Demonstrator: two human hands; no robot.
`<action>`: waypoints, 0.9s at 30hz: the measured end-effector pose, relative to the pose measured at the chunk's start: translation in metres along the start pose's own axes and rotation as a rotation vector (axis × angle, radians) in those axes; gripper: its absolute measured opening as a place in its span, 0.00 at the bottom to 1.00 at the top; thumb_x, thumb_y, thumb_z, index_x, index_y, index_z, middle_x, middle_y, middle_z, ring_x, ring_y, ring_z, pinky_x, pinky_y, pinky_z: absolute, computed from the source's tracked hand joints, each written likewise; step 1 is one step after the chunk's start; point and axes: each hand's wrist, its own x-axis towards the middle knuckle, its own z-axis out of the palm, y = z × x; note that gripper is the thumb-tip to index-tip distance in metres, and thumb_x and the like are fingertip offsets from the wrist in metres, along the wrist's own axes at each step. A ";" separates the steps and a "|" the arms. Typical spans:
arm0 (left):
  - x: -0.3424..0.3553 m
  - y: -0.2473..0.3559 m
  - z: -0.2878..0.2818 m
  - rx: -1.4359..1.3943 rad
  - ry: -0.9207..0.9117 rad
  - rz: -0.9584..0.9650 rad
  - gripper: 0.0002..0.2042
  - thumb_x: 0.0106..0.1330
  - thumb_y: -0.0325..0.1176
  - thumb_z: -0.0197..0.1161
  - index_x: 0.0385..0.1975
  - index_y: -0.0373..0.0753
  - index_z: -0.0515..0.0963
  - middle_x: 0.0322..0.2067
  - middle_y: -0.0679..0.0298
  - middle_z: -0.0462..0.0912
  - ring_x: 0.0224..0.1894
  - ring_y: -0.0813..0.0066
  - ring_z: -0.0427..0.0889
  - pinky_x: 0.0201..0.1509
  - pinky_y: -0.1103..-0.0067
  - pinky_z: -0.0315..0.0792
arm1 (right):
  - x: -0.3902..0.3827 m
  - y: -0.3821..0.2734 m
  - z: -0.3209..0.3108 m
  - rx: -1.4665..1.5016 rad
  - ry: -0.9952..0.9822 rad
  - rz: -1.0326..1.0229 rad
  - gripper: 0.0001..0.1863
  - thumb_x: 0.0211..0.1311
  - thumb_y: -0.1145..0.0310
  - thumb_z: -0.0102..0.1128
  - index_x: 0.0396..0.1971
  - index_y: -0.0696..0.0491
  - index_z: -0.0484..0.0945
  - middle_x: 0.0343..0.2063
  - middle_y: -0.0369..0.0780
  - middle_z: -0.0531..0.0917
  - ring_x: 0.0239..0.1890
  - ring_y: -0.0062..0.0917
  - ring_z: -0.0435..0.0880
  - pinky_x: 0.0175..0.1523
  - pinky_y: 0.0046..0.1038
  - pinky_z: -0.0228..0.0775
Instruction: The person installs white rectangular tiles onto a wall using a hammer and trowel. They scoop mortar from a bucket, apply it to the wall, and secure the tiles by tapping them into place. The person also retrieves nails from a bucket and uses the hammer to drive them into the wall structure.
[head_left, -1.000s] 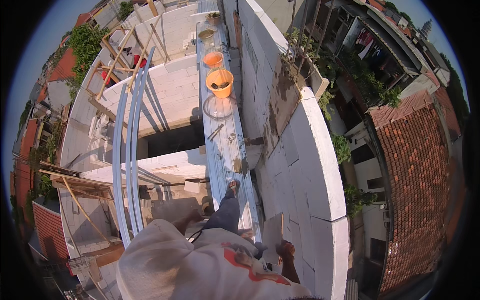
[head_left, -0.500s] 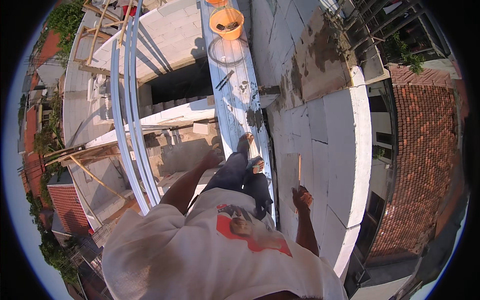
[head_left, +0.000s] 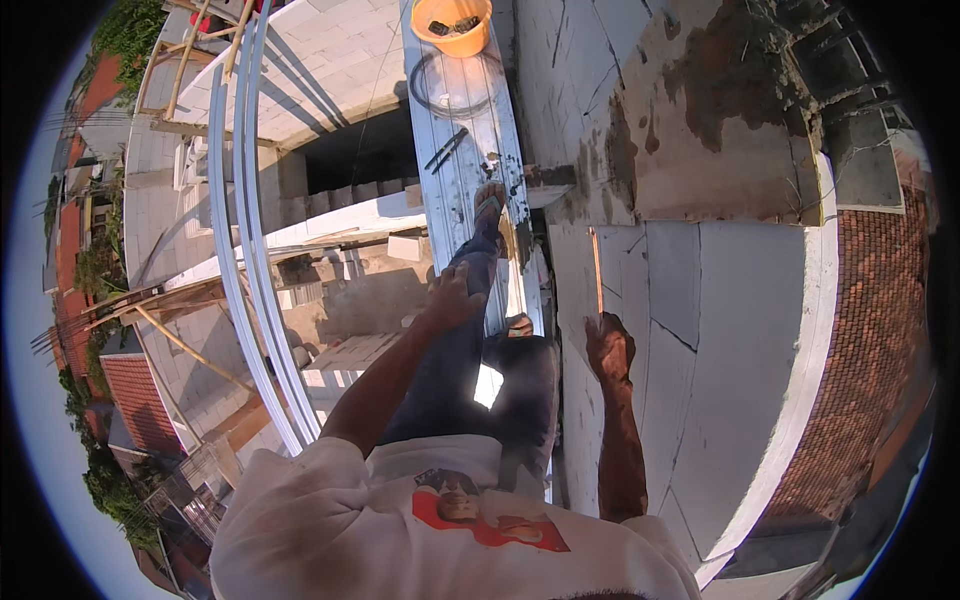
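Observation:
My left hand rests on my jeans near the knee, fingers slightly curled and apart, holding nothing. My right hand grips a thin flat board, seen nearly edge-on, beside the white block wall. My feet in sandals are on a long ribbed metal plank, one ahead of the other, with dark mortar smears around them. A dark slender tool and a coiled hose or wire lie farther along it, near an orange bucket containing dark lumps.
Long metal channels run along the left, past bamboo scaffolding. Lower block-walled spaces and a dark opening lie beside and below the plank. A mortar-stained sheet sits on the right wall, with tiled roofs beyond.
The view has tipped farther down and moved along the plank. My front foot has stepped forward, my left hand has come onto my leg, and my right hand with the board appears higher.

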 end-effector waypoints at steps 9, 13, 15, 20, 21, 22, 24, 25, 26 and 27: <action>0.143 0.024 0.065 0.007 -0.061 0.175 0.32 0.67 0.43 0.67 0.69 0.39 0.68 0.65 0.49 0.73 0.69 0.45 0.70 0.70 0.54 0.65 | 0.191 -0.027 0.071 0.082 -0.066 0.083 0.16 0.72 0.56 0.58 0.45 0.53 0.81 0.41 0.47 0.86 0.44 0.51 0.86 0.50 0.48 0.77; 0.209 0.048 0.048 -0.142 -0.255 0.153 0.30 0.68 0.41 0.67 0.68 0.37 0.69 0.64 0.47 0.75 0.66 0.45 0.75 0.69 0.54 0.67 | 0.278 -0.028 0.121 0.021 -0.048 0.079 0.16 0.73 0.56 0.56 0.45 0.54 0.81 0.42 0.47 0.85 0.44 0.51 0.86 0.50 0.49 0.77; 0.231 0.047 0.038 -0.137 -0.263 0.220 0.30 0.69 0.39 0.67 0.69 0.37 0.68 0.66 0.45 0.73 0.67 0.44 0.74 0.68 0.55 0.68 | 0.314 -0.035 0.131 0.006 -0.036 0.107 0.16 0.73 0.57 0.56 0.45 0.54 0.81 0.43 0.47 0.85 0.43 0.51 0.86 0.49 0.48 0.77; 0.259 0.050 -0.033 -0.148 -0.229 0.192 0.31 0.68 0.38 0.67 0.70 0.38 0.66 0.65 0.46 0.73 0.68 0.45 0.72 0.67 0.58 0.70 | 0.375 -0.040 0.158 -0.026 -0.010 0.133 0.16 0.74 0.57 0.56 0.44 0.56 0.80 0.43 0.49 0.85 0.41 0.50 0.87 0.48 0.47 0.78; 0.269 0.048 -0.045 -0.214 -0.212 0.177 0.32 0.68 0.38 0.68 0.71 0.39 0.65 0.65 0.46 0.73 0.68 0.46 0.72 0.67 0.58 0.70 | 0.382 -0.040 0.163 -0.023 0.013 0.115 0.16 0.74 0.57 0.56 0.44 0.56 0.80 0.43 0.49 0.84 0.41 0.50 0.87 0.47 0.47 0.78; 0.280 0.053 -0.060 -0.180 -0.206 0.139 0.32 0.68 0.38 0.68 0.71 0.39 0.65 0.65 0.46 0.73 0.68 0.46 0.72 0.67 0.59 0.70 | 0.389 -0.043 0.162 -0.039 -0.010 0.137 0.16 0.73 0.57 0.57 0.45 0.55 0.80 0.43 0.49 0.85 0.42 0.50 0.87 0.48 0.47 0.78; 0.296 0.064 -0.089 -0.117 -0.198 0.047 0.32 0.68 0.38 0.68 0.71 0.40 0.65 0.64 0.47 0.74 0.67 0.46 0.73 0.68 0.59 0.70 | 0.395 -0.052 0.158 -0.074 -0.070 0.175 0.16 0.72 0.58 0.59 0.46 0.55 0.81 0.43 0.50 0.85 0.42 0.51 0.87 0.48 0.48 0.78; 0.300 0.066 -0.099 -0.068 -0.165 0.084 0.31 0.69 0.37 0.67 0.70 0.39 0.65 0.64 0.47 0.75 0.65 0.46 0.74 0.68 0.59 0.70 | 0.396 -0.056 0.156 -0.054 -0.054 0.181 0.16 0.71 0.58 0.60 0.48 0.55 0.80 0.44 0.50 0.85 0.43 0.51 0.87 0.49 0.48 0.78; 0.303 0.066 -0.108 -0.074 -0.157 0.063 0.31 0.69 0.37 0.67 0.70 0.38 0.65 0.64 0.47 0.75 0.65 0.46 0.75 0.68 0.59 0.70 | 0.400 -0.060 0.157 -0.033 -0.049 0.172 0.17 0.70 0.58 0.62 0.50 0.55 0.80 0.45 0.51 0.85 0.44 0.52 0.87 0.49 0.48 0.78; 0.305 0.067 -0.116 -0.079 -0.149 0.042 0.31 0.69 0.37 0.67 0.70 0.37 0.65 0.64 0.47 0.75 0.65 0.46 0.75 0.67 0.59 0.70 | 0.403 -0.064 0.157 -0.010 -0.045 0.162 0.18 0.68 0.58 0.64 0.51 0.54 0.80 0.46 0.51 0.85 0.45 0.52 0.87 0.50 0.48 0.78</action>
